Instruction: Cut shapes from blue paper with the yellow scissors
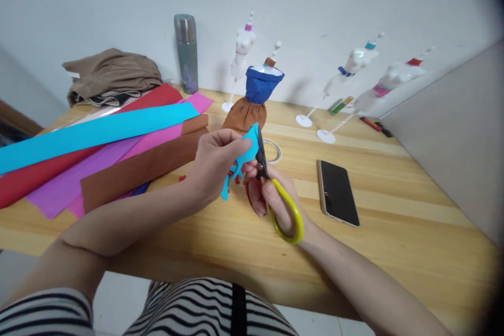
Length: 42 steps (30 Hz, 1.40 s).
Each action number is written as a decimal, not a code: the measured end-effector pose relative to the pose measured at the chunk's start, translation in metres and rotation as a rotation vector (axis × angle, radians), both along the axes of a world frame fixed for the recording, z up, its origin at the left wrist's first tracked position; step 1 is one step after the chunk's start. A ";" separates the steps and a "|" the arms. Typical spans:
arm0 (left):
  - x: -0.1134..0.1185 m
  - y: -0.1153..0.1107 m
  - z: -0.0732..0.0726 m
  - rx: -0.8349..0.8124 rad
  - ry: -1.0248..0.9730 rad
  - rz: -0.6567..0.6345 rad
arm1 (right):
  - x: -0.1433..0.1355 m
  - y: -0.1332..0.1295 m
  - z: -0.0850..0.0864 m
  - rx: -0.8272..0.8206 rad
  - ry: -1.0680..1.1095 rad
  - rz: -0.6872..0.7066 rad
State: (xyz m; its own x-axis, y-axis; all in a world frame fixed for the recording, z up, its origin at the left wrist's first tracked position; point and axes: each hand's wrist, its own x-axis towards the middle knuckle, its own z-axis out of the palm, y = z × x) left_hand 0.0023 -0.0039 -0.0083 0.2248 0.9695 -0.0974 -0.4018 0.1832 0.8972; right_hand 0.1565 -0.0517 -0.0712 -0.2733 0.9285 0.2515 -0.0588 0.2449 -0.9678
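Observation:
My left hand [216, 160] pinches a small piece of bright blue crepe paper [249, 148] between thumb and fingers, with a narrow strip of it dangling below. The fingers of my right hand [279, 197] are through the handles of scissors [290, 218], one yellow and one red loop with dark blades. Those blades point away from me, right against the edge of the blue paper. Just behind my hands is a miniature dress form [264, 84] dressed in a blue top and a gathered brown skirt. Small red scraps [181, 178] lie on the wood near my left wrist.
Long crepe paper strips [102, 131] in several colours spread across the left. A folded brown cloth [114, 73] and a thermos [186, 55] stand along the wall. White dress forms [350, 63] are behind, a tape roll [279, 153] beyond my hands, a phone [337, 191] at right.

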 end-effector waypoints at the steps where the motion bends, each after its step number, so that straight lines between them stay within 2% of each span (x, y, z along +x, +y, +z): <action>1: 0.000 0.000 0.000 -0.003 -0.003 -0.005 | 0.000 0.000 0.000 0.001 0.002 -0.001; 33: -0.001 0.001 -0.002 0.016 0.033 0.016 | 0.003 0.002 -0.003 -0.063 -0.009 0.008; 42: -0.002 0.000 0.001 0.000 0.025 -0.003 | 0.003 0.002 -0.006 -0.044 0.023 0.024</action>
